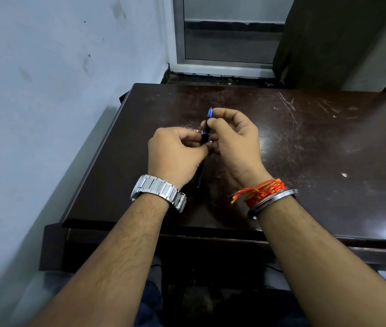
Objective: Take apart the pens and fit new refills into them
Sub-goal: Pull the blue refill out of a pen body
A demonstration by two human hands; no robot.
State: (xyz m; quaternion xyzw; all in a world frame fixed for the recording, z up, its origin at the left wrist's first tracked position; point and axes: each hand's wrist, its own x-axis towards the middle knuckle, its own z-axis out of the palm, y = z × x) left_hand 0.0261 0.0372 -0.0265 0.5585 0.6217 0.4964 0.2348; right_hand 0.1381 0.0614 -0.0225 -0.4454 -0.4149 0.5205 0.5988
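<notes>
- You are holding one pen (204,138) in both hands, over the left-centre of the table (328,149).
- The pen is standing steeply tilted, its blue end (210,112) pointing up and away from you and its dark barrel running down between your wrists.
- The barrel's lower end is showing between the two wrists; whether it is touching the tabletop cannot be told.
- Your left hand (175,154) is gripping the middle of the barrel, fingers curled in and thumb pressing from the near side.
- Your right hand (234,142) is pinching the upper barrel just below the blue end, thumb and forefinger closed on it, the other fingers loosely curled behind.
- The two hands are touching each other at the barrel.
- You are wearing a steel watch (157,191) on the left wrist, and an orange-red thread band (262,188) with a metal bangle (272,199) just beside it on the right.
- The table's left edge is running diagonally close along the pale wall (45,90), leaving only a narrow gap there.
- The near edge is lying under your forearms; the far edge is stopping just short of the window frame (222,64).
- A dark curtain (324,38) is hanging beyond the far right corner.
- Scratched bare tabletop is stretching wide to the right of your right hand, and a shorter strip is lying beyond the blue end.
</notes>
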